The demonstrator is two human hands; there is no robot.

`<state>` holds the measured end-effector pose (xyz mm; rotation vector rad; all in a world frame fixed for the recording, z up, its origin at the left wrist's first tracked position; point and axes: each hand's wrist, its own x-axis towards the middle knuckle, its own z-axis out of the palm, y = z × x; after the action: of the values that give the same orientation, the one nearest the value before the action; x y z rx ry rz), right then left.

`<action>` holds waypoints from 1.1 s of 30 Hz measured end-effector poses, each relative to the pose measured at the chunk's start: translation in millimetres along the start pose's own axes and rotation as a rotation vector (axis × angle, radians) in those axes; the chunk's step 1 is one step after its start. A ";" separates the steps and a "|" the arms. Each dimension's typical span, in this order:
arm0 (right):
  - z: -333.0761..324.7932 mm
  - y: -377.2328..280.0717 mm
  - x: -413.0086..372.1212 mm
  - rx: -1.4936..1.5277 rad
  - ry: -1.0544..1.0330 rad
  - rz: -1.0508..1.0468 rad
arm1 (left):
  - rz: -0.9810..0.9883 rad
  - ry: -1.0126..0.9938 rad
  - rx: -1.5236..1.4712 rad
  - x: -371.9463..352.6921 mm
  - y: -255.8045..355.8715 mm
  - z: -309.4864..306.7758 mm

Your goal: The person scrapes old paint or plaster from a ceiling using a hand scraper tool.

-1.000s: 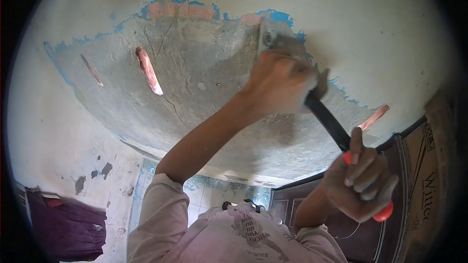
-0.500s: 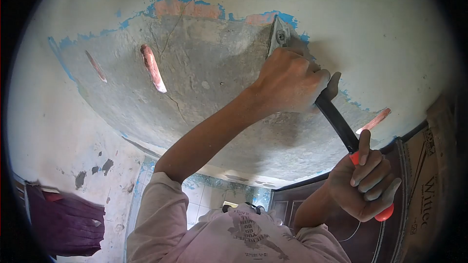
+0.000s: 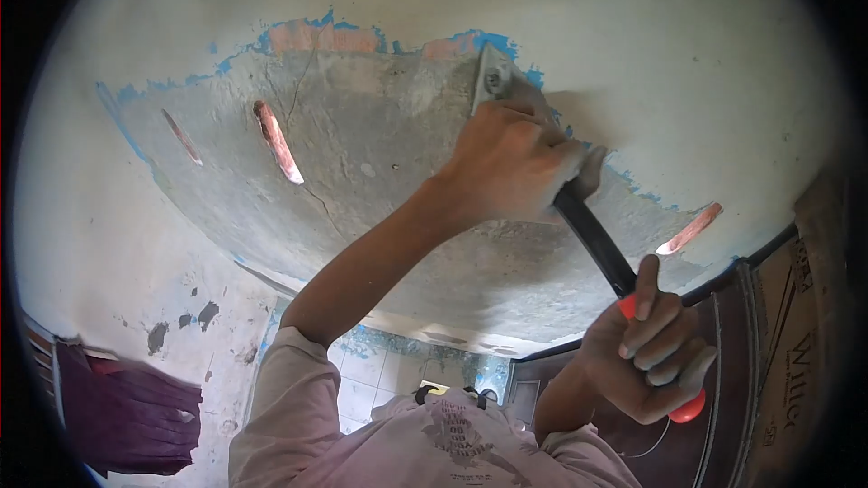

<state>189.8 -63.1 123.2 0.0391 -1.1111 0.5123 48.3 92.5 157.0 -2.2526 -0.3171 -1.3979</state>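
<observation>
A long-handled scraper with a metal blade, a black shaft and a red grip slants across the view. My left hand is closed around it just below the blade. Lower right, my right hand wraps around the red grip, its index finger pointing up along the shaft. The blade's tip lies at the ragged blue paint edge between pale paint and a bare grey wall patch. Whether the tip presses on the wall is hard to tell.
Narrow slots pierce the wall. A Wittec cardboard box stands at the right beside a dark brown door. Purple cloth hangs lower left. White tiles show below.
Both hands and the scraper sit farther left and slightly lower in the view. The wall marks have shifted similarly, so much of this is head motion. Both hands keep their hold.
</observation>
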 end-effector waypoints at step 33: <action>6.2 3.3 -8.2 -0.015 0.058 -0.003 | -0.038 -0.120 0.082 -6.4 -2.1 -2.7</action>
<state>180.4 -65.1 118.3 0.0130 -1.0577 0.4994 42.4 93.3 152.9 -2.2782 -0.4509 -1.2477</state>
